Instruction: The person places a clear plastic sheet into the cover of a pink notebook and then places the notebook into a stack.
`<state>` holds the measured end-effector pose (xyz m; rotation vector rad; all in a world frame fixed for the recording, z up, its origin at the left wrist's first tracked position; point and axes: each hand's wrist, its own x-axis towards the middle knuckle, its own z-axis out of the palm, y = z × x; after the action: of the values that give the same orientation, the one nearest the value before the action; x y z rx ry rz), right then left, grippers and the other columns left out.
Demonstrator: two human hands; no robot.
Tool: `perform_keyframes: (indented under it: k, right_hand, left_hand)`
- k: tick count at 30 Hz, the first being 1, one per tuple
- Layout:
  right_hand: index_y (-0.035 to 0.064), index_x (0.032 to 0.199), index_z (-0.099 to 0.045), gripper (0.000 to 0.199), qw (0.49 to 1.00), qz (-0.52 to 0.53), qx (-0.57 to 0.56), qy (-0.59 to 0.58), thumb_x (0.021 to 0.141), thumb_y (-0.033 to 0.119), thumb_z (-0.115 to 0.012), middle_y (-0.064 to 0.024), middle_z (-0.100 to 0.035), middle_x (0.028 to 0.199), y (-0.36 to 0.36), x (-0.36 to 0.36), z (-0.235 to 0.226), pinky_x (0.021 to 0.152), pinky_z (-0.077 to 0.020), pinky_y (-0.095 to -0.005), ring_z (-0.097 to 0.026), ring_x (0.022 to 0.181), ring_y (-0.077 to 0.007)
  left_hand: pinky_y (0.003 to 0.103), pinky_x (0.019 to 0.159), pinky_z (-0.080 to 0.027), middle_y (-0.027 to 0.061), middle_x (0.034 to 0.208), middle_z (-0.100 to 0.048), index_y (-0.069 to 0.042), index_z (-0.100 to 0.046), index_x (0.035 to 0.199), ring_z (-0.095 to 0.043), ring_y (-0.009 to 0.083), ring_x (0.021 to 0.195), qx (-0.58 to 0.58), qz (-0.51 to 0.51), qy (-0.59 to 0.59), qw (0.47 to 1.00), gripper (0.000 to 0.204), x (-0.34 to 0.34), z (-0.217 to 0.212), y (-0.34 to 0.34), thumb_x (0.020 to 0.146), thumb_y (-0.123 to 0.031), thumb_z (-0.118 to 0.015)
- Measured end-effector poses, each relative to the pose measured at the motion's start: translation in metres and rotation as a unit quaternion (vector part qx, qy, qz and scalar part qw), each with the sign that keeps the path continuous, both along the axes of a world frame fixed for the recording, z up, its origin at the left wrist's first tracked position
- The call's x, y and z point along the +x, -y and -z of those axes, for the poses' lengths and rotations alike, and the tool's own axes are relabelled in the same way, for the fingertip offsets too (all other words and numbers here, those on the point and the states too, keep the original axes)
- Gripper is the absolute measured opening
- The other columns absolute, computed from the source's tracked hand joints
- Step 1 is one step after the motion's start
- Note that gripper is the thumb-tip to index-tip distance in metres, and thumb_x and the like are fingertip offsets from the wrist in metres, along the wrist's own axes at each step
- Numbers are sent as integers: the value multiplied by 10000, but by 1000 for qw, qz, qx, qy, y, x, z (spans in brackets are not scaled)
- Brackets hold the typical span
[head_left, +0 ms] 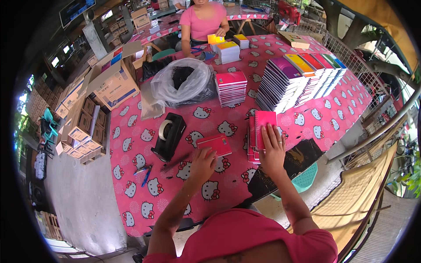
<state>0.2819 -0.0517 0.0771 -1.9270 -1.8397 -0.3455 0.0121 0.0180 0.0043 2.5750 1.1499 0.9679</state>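
Note:
A small red notebook (218,143) lies on the tablecloth in front of me. My left hand (203,165) is at its near left corner, fingers curled in against the cover and partly hidden by the back of the hand. To the right, my right hand (272,149) rests flat, fingers stretched out, over a pile of red spiral notebooks (265,119). The pile's lower notebooks stick out unevenly on its left side. A black tape dispenser (169,136) with a roll of tape stands left of the small notebook.
Pens (146,174) lie at the left. Farther back are a red notebook stack (231,90), a clear plastic bag (182,83) and tall multicoloured notebook stacks (280,83). A co-worker (204,22) handles yellow notebooks (215,39) across the table. Cardboard boxes (115,85) stand left.

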Motion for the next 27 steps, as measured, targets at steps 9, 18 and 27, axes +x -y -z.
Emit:
perform_keyframes:
  k: [9, 18, 27]
  right_hand:
    - [35, 1469, -374, 767, 969, -173, 4, -178, 847, 321, -719, -202, -358, 1519, -1, -26, -5, 1128, -286, -552, -345, 1405, -398]
    - [63, 1427, -380, 760, 865, -231, 4, -445, 757, -33, -727, -178, -535, 1311, -8, -77, 100, 1077, -395, -403, -516, 1268, -292]
    - [63, 1136, -603, 346, 778, -229, -144, -567, 822, -18, -723, -45, -659, 1009, 0, -84, 135, 873, -479, -272, -609, 973, -123]
  left_hand:
    - [439, 835, -536, 114, 1032, -639, -37, -582, 1147, -630, 333, 981, 32, 33, -69, 997, 339, -11, 14, -21, 811, -10, -619]
    - [453, 885, -495, 149, 1159, -584, -46, -562, 1186, -586, 324, 1064, 55, 33, -77, 995, 357, -7, -19, 32, 832, -25, -602]
    - [492, 1000, -430, 258, 1314, -459, -12, -491, 1359, -459, 440, 1202, -112, -74, 141, 981, 520, -14, 37, 57, 846, -15, -576]
